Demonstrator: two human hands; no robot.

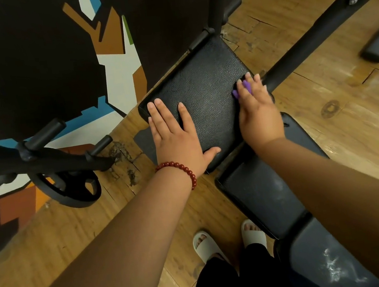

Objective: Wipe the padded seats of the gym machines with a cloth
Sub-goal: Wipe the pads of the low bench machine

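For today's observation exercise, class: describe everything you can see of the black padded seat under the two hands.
The padded seat is a black, roughly rectangular cushion with rounded corners and a grained, leather-like cover. It faces up, diagonal in the view, above the wooden floor. The left hand rests flat on its left part; the right hand presses a purple cloth against its right edge. A second, scuffed pad sits just beyond its near end.

Both hands on the black padded seat (208, 92)
The left hand (175, 135) lies flat near the seat's left edge, a red bead bracelet (179, 166) at its wrist; the right hand (257, 114) presses a purple cloth (246, 86) at its right edge.
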